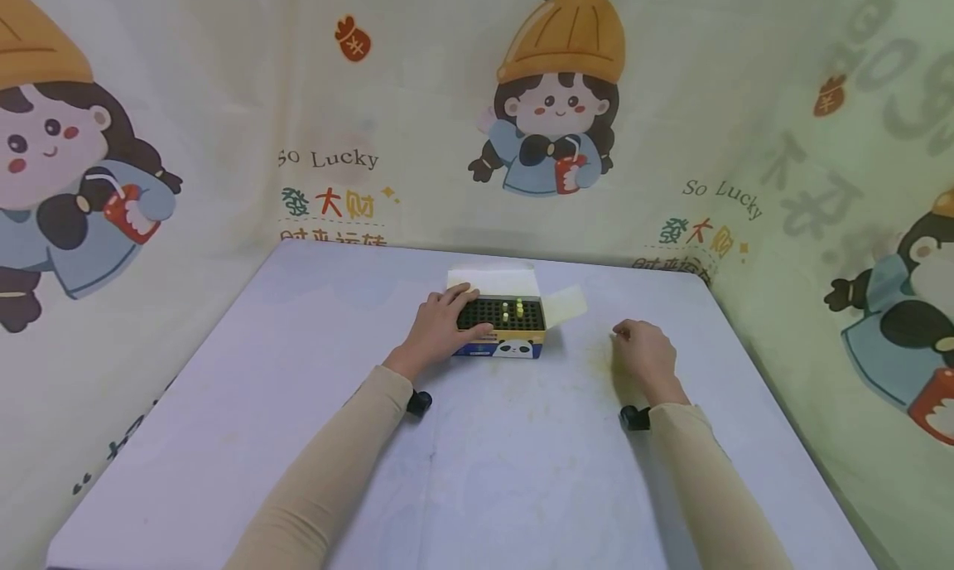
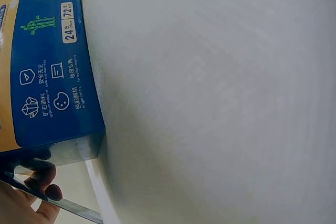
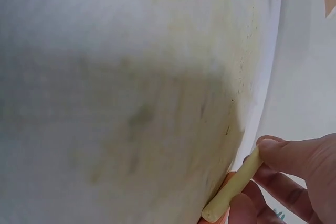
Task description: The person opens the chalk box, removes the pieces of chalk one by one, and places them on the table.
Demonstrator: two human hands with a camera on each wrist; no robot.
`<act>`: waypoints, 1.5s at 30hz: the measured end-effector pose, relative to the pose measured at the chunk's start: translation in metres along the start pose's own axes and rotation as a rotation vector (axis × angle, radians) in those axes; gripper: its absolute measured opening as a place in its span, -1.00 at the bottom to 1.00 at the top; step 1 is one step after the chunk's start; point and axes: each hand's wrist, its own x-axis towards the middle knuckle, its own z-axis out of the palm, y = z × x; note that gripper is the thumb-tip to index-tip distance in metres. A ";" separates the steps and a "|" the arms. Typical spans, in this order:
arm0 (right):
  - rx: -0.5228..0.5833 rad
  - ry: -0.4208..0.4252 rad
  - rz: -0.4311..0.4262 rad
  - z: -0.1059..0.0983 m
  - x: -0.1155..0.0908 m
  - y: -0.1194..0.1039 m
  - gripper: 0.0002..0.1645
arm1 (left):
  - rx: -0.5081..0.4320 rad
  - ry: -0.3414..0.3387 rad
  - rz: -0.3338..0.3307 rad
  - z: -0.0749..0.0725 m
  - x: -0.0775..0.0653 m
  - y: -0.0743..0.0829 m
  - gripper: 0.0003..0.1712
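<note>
A blue and yellow chalk box (image 1: 498, 346) with a panda on its front stands with its lid up and side flap out. Its black holder (image 1: 484, 313) has rows of holes, and a few pale yellow chalks (image 1: 519, 309) stand toward the right. My left hand (image 1: 443, 321) grips the box's left end, fingers at the back and thumb along the front rim. In the left wrist view some fingertips (image 2: 42, 177) show by the box's end flap. To the right of the box, my right hand (image 1: 647, 355) pinches a pale yellow chalk stick (image 3: 233, 187) close over the table.
The box's white side flap (image 1: 566, 305) sticks out to the right. Yellowish smudges mark the white tabletop (image 1: 537, 454) near my right hand. Printed curtains (image 1: 417, 139) hang behind the table's back edge and along both sides.
</note>
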 end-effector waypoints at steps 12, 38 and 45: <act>0.004 -0.052 0.026 0.002 0.002 0.005 -0.70 | 0.010 0.005 0.006 0.001 0.001 -0.002 -0.01; -0.031 -0.082 0.032 0.002 0.000 0.008 -0.72 | 0.021 -0.013 -0.013 0.001 0.001 0.000 0.00; -0.006 -0.082 0.023 -0.004 0.002 0.006 -0.69 | 0.016 -0.003 -0.010 0.002 0.001 -0.001 0.02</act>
